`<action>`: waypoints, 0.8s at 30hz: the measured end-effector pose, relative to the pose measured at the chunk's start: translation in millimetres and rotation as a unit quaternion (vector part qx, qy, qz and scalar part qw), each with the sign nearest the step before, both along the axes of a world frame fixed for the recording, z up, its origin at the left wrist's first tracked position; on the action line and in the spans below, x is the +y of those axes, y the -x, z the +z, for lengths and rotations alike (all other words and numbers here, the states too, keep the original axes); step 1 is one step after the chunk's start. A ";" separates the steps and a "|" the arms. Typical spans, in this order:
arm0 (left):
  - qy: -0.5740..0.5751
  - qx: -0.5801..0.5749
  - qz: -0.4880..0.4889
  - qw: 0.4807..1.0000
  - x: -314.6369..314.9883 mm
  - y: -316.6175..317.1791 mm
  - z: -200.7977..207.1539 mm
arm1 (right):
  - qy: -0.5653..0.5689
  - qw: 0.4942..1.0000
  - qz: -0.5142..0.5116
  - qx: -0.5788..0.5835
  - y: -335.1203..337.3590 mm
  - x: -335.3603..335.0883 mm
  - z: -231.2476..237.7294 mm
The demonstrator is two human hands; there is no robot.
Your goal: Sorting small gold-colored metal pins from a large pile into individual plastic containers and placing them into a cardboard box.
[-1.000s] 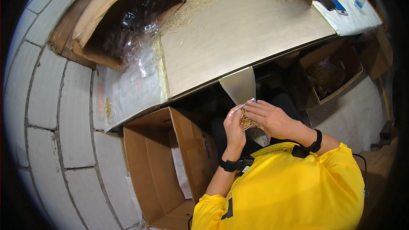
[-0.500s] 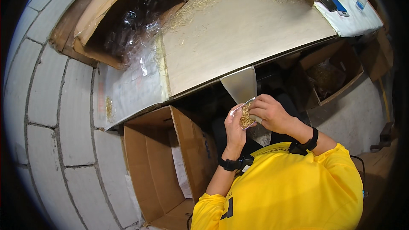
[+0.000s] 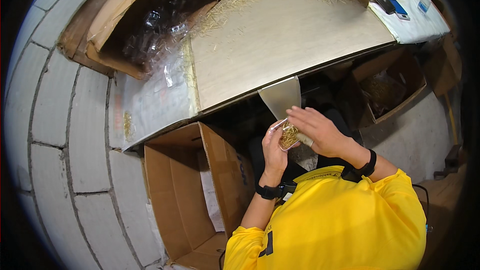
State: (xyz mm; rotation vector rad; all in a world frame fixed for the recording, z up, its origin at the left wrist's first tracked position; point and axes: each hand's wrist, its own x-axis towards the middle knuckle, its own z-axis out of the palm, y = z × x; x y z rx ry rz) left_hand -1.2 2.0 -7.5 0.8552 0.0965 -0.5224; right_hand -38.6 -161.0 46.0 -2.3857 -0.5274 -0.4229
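Worktop (image 3: 295, 35): pale, golden bits strewn along far side. Cardboard box (image 3: 222, 170): open, left of hands. Chute (image 3: 281, 95): pale, hanging from worktop's near edge. Right hand (image 3: 322, 132): fingers straight, nearly together, by case; contact cannot be told. Left hand (image 3: 274, 147): fingers pinching case's side. Clear case (image 3: 288, 149): below chute, over lap. Golden pieces (image 3: 287, 136): loose, inside case. Risk: spillage, from tipping or sweeping fingers. Edges: chute lip restricts forward travel; dark gap leaves room toward box.
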 end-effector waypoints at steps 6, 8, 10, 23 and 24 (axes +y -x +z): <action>0.000 -0.034 0.057 0.998 -1.9 -1.3 -7.8 | 0.180 0.982 0.048 0.037 8.1 2.2 -5.3; 0.011 -0.032 0.058 0.998 -2.0 -0.6 -5.6 | 0.169 0.985 0.035 0.026 10.1 7.1 -3.7; -0.003 -0.046 0.063 0.997 -1.9 -1.8 -5.5 | 0.156 0.986 0.043 0.040 9.9 8.4 -9.3; 0.005 -0.045 0.050 0.998 -4.0 -0.3 -3.7 | 0.180 0.982 0.034 0.040 9.0 5.3 -3.9; 0.015 -0.042 0.050 0.998 -4.9 0.3 -0.9 | 0.181 0.982 0.032 0.042 8.0 4.8 -5.5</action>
